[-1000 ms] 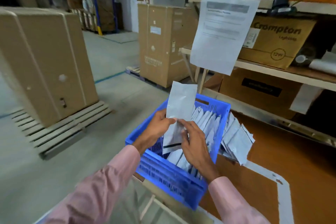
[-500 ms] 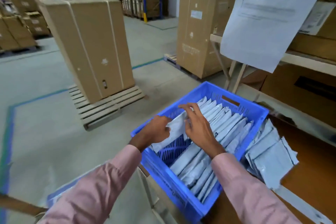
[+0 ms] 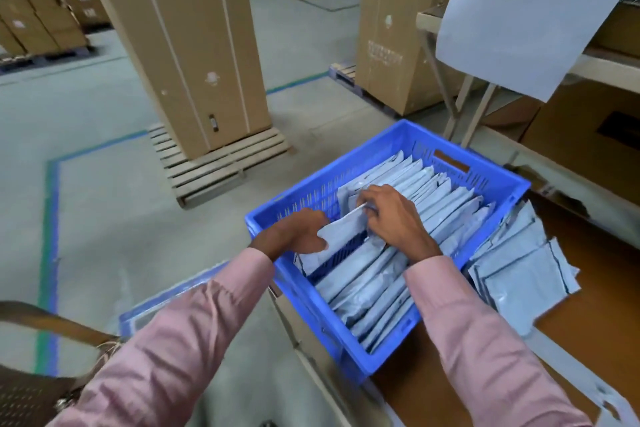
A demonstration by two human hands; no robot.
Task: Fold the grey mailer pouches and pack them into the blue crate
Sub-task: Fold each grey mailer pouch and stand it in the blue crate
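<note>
Fingers point(image 3: 313, 243) of both our hands pinch a folded pouch point(image 3: 341, 230), seating it in the blue crate point(image 3: 349, 350); next, we release and take another.

You won't find any lettering here that can be read. The hanging paper sheet point(image 3: 526, 7) carries lines of print too blurred to make out, and the white label on the far cardboard box point(image 3: 391, 28) and the small marks on the near cardboard box point(image 3: 187, 45) are equally illegible.
</note>
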